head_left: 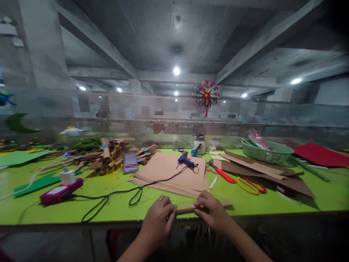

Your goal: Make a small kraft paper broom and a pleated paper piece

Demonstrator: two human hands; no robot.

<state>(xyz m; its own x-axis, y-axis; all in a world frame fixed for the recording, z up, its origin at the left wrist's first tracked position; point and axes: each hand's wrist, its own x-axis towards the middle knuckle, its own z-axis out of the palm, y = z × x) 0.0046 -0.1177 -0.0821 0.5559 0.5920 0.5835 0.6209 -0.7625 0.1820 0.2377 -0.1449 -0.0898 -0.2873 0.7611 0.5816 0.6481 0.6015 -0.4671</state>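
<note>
At the near edge of the green table (114, 203), my left hand (159, 216) and my right hand (211, 211) both grip a rolled tan cardboard tube (187, 209) that lies crosswise between them. The fingers of each hand are curled round its ends. A flat strip of the same cardboard (227, 202) sticks out past my right hand. Just beyond lies a stack of brown cardboard sheets (174, 173) with a blue glue gun (185, 160) on top, and its black cord (131, 193) trails to the left.
Red-handled scissors (222, 174) and yellow and red scissors (249, 185) lie right of the stack. A green basket (265, 151), more cardboard sheets (261, 171) and red paper (321, 154) are at the right. A pile of cardboard pieces (109, 156), a pink power strip (61, 191) and a white jar (200, 144) stand farther off.
</note>
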